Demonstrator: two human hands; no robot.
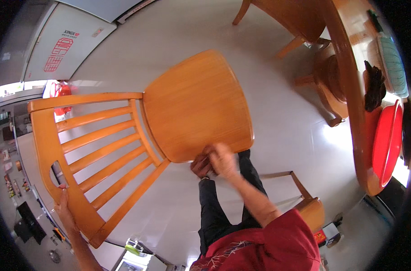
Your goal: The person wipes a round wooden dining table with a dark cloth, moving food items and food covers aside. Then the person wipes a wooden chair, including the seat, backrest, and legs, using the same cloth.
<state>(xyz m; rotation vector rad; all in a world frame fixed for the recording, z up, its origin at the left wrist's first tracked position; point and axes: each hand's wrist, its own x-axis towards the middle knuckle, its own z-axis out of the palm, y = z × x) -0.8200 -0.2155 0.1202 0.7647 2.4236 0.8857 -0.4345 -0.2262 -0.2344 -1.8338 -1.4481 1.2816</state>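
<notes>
Pointing its back (98,135) leftward, the wooden chair (198,104) runs crosswise.

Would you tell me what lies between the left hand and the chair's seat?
In the head view, the chair's slats lie between the left hand and the seat.

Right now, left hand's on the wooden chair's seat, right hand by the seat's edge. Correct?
One slip: the left hand is on the chair's backrest, not its seat; the head view shows it. The right hand is by the seat's edge, as you said.
</notes>
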